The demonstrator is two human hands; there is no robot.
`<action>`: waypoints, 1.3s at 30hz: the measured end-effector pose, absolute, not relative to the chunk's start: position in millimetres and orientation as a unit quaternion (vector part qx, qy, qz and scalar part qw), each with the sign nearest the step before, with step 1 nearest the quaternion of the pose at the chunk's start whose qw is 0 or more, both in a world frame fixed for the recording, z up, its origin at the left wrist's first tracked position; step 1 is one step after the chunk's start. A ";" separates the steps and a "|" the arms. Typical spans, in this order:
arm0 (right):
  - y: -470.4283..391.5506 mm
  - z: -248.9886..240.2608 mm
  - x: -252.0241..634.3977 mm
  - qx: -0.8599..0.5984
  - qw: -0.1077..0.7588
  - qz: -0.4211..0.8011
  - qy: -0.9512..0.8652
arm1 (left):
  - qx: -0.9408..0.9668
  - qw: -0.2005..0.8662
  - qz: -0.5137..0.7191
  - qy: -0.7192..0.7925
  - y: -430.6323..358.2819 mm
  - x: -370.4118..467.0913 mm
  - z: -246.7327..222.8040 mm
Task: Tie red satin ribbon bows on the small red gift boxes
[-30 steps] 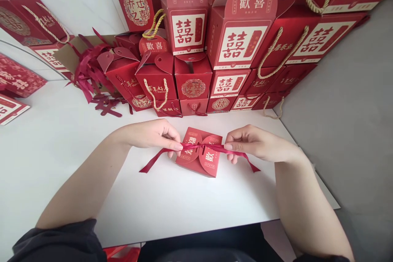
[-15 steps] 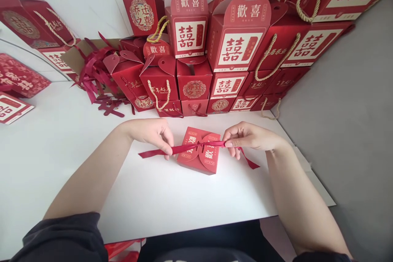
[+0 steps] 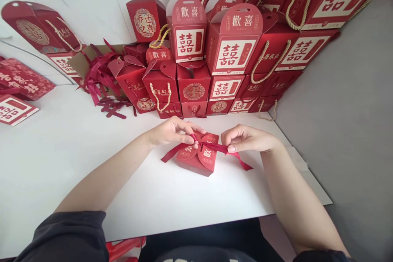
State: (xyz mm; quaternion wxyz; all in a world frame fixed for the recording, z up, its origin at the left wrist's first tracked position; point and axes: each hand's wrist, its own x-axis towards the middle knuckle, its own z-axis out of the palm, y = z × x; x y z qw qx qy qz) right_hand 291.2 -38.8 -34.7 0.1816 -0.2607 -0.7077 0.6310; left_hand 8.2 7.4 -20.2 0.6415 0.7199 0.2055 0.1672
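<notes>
A small red gift box (image 3: 196, 167) with white lettering lies on the white table, its curved top flaps folded together. A dark red ribbon (image 3: 215, 146) crosses its top and is knotted or crossed at the middle. My left hand (image 3: 176, 132) pinches the ribbon close to that middle, over the box's left part; one loose end hangs to the left. At the box's right side, my right hand (image 3: 245, 139) grips the other length between thumb and fingers, and its tail droops onto the table.
Stacked red gift boxes (image 3: 193, 90), some with rope handles, line the wall behind. A cardboard box of red ribbons (image 3: 102, 71) stands to their left, with dark red cut-out pieces (image 3: 113, 108) before it. More red boxes (image 3: 18, 108) sit at far left. A grey wall (image 3: 346, 110) bounds the right.
My left hand has moved right along the ribbon, from its outer left part to near the middle. My right hand keeps its grip and has shifted only slightly.
</notes>
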 end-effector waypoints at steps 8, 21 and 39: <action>-52.7 -26.1 266.5 -0.217 0.362 0.525 -0.739 | 0.744 0.599 0.165 0.246 5.3 10.8 -16.9; -69.4 -43.8 218.2 -0.352 0.422 0.301 -0.780 | 0.806 0.506 0.153 0.267 -6.9 15.2 -4.3; -69.3 -37.9 220.0 -0.432 0.449 0.294 -0.725 | 0.792 0.500 0.141 0.322 -16.7 14.2 3.3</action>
